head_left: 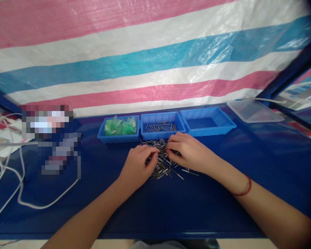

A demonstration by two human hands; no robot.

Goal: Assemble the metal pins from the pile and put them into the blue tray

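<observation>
A loose pile of thin metal pins point(162, 170), some with a thicker silvery end, lies on the blue tabletop. At its left side is my left hand point(140, 164), thumb and forefinger brought together in a pinch over the pins. My right hand point(188, 150) reaches in from the right, its fingers curled down at the pile. Whether either hand has a pin between its fingertips is too small to tell. Just behind the pile, a blue bin point(159, 136) holds more of these pins, scattered on its floor.
Left of that bin, another blue bin point(119, 139) contains green-and-clear plastic packets point(120, 126). A third blue bin point(209, 131) stands at the right, with a translucent lid point(255, 112) beyond it. White cables point(22, 193) loop across the left side. A striped sheet point(145, 58) hangs behind.
</observation>
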